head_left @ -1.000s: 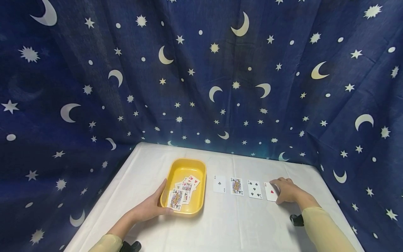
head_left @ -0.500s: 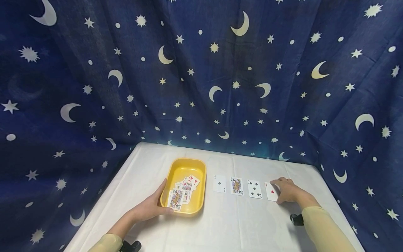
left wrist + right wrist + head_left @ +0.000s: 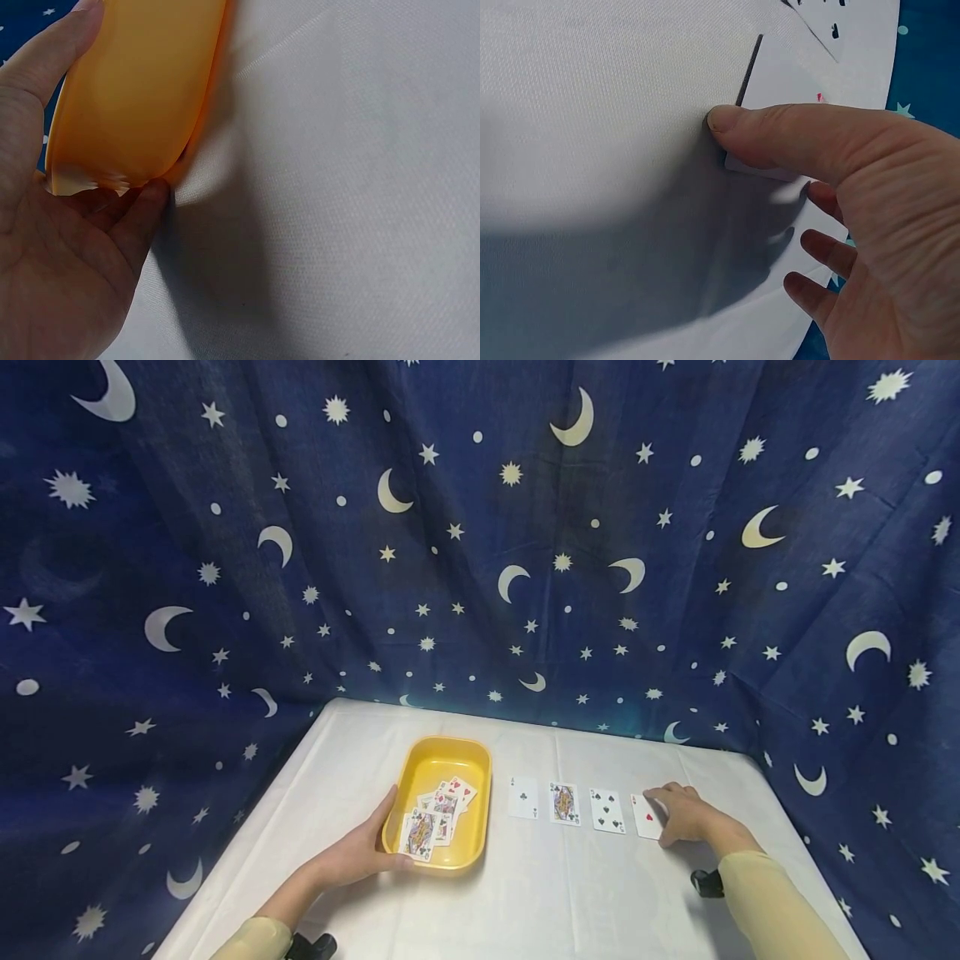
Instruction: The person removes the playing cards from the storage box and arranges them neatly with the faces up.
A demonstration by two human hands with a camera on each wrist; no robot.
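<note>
My left hand (image 3: 367, 852) grips the near left corner of a yellow plastic tray (image 3: 442, 770), its fingers and thumb at the wall, as the left wrist view also shows. Inside the tray lie several face-up playing cards (image 3: 420, 835), a clubs face card on top. At the right end of a row of cards, my right hand (image 3: 690, 817) holds the ace of hearts (image 3: 642, 817) by its edges, low at the tablecloth. The thumb (image 3: 739, 127) covers the card's near edge in the right wrist view, and the fingers partly hide its right side.
Left of the ace of hearts lie a black number card (image 3: 607, 811), a clubs face card (image 3: 564, 803) and the ace of clubs (image 3: 522, 798). All rest on a white tablecloth (image 3: 510, 902). A blue curtain (image 3: 480, 560) with moons and stars stands behind and at both sides.
The ace of hearts has shifted very slightly to the right under my right hand. My left hand and the tray stay in place.
</note>
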